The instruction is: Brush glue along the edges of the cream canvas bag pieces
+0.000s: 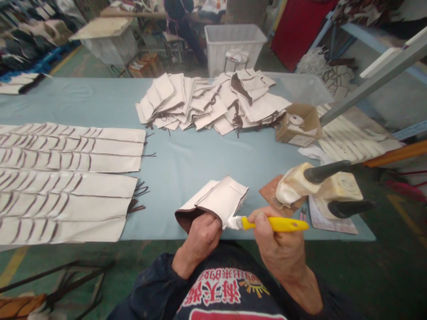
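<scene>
A cream fabric piece (222, 195) with a dark brown edge lies near the table's front edge, its opening facing me. My left hand (203, 233) is closed on the piece at that brown edge, some fingertips hidden inside the opening. In my right hand (278, 240) is a yellow-handled brush (283, 224), gripped by its handle. The brush's white-coated bristles touch the piece's right corner, just beside my left hand.
Overlapping rows of cream pieces (113, 184) cover the left of the blue-green table (187, 155). A loose pile (213, 100) sits at the back. To the right are a cardboard box (298, 126) and white containers (343, 186) with black-handled tools. A person (183, 22) sits beyond.
</scene>
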Motion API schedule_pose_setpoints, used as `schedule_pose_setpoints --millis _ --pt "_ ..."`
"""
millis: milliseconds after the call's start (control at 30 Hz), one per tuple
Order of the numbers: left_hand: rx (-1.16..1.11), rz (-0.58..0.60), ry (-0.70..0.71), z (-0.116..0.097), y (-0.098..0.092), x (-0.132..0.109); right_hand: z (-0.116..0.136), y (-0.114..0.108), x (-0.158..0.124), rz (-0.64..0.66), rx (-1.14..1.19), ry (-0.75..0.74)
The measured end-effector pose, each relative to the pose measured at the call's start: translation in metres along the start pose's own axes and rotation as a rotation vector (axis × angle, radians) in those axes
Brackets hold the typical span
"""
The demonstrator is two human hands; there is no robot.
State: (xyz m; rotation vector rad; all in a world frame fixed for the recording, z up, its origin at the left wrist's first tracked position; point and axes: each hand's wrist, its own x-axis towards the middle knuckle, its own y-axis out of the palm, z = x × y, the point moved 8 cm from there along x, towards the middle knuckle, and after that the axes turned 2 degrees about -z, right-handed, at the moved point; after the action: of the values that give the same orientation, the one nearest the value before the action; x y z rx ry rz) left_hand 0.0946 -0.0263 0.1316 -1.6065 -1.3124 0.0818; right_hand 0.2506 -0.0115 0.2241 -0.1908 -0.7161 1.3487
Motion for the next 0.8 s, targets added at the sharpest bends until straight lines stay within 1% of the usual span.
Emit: schedule_pose_setpoints --millis 67,100,267,333,433,500,600,633,700,800 --pt "-0.001 0.0 0.003 -0.001 0.0 0.001 -0.006 -0.003 0.005 -0.04 -0.031 0.017" --pt "-0.001 -0.002 0.003 -0.002 0.0 0.001 -0.008 -0.001 0.006 -0.028 -0.028 0.026" --pt "-0.01 0.012 -0.002 0.0 0.005 -0.005 -0.007 0.021 0.0 0.102 0.138 0.119" --pt "-0.023 0.023 -0.002 0.001 0.007 -0.007 -0.014 0.025 -0.005 0.129 0.229 0.215" --pt "-0.048 0.026 -0.015 0.002 0.006 -0.007 -0.033 0.028 -0.01 0.162 0.395 0.399" --pt "-0.068 0.011 -0.027 0.001 0.004 -0.004 -0.043 0.021 -0.006 0.099 0.46 0.455" --pt "-0.107 -0.024 -0.053 0.001 0.0 -0.001 -0.053 0.009 0.002 -0.099 0.492 0.441" --pt "-0.122 -0.034 -0.063 0.002 0.0 -0.001 -0.056 0.01 0.002 -0.132 0.505 0.438" --pt "-0.148 -0.058 -0.089 0.003 -0.001 -0.002 -0.06 0.02 -0.002 -0.113 0.547 0.459" --pt "-0.167 -0.092 -0.126 0.006 -0.002 -0.006 -0.064 0.035 -0.012 -0.026 0.596 0.522"
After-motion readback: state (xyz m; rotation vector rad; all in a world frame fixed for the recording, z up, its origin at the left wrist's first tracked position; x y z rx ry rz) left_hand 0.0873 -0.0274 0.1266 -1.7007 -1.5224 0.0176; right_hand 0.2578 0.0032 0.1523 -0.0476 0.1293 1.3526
